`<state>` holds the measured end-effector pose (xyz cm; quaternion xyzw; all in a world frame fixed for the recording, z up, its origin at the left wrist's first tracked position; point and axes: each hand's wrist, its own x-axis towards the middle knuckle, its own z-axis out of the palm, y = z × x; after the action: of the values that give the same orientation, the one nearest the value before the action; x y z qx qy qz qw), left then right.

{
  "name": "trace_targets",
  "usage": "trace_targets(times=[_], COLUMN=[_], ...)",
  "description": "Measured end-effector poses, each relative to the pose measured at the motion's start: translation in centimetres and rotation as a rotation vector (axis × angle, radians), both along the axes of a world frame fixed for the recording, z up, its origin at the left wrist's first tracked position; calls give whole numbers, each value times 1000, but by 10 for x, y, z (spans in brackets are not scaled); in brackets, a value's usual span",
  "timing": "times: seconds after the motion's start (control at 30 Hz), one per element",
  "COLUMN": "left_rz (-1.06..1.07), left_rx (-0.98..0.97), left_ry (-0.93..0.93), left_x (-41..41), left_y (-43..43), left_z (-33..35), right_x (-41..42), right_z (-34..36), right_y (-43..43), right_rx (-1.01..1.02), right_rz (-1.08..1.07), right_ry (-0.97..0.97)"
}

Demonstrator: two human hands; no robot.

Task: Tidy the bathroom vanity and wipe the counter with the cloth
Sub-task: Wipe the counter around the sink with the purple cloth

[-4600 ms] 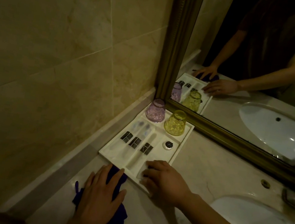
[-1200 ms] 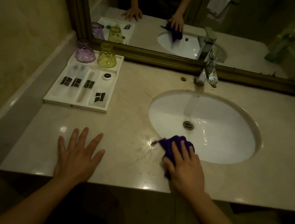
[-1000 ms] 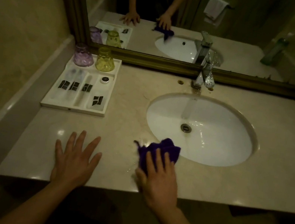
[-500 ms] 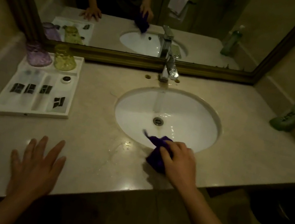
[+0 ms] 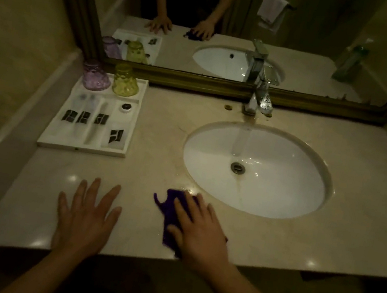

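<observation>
Head view: right hand (image 5: 200, 232) presses the purple cloth (image 5: 171, 209) flat on the tabletop (image 5: 161, 120) just before the sink (image 5: 255, 169), fingers spread, not pinching it. Left hand (image 5: 87, 215) rests open beside it, holding nothing. Risks: the unpinched cloth could slide out over the front edge; a wide leftward sweep could knock the tray (image 5: 130, 119) and its upturned cups (image 5: 125, 80).

Dim, yellow-tinted — glare spots, edges warped
</observation>
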<state>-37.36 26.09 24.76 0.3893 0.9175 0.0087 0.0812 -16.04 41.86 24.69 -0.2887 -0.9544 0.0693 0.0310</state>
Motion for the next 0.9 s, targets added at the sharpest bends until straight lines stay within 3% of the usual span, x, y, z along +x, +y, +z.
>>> trace_targets(times=[0.13,0.27,0.4,0.53,0.57,0.67,0.73,0.83,0.9], left_rz=[-17,-17,-8,-6,-4,-4,-17,-25,-19], left_rx=[16,19,37,22,29,50,70,91,95], left_ry=[-4,12,7,16,17,25,30,33,23], left_x=[2,-1,0,-1,-2,-3,-4,-4,-1], left_y=[-2,-4,-1,-3,-3,-2,-3,-5,-3], left_z=[0,-3,-6,-7,-7,-8,-9,-11,-8], right_x=[-27,-10,6,-40,-51,-55,-42,-7,7], right_z=[20,7,3,25,25,6,6,11,20], right_y=[36,-26,-23,7,-2,-56,-49,0,27], right_rx=[-96,32,-52,-128,-92,13,0,122,99], right_rz=[-289,-22,32,-296,-268,96,137,39,-227], right_ry=[3,-4,-16,25,24,-18,4,-153,-174])
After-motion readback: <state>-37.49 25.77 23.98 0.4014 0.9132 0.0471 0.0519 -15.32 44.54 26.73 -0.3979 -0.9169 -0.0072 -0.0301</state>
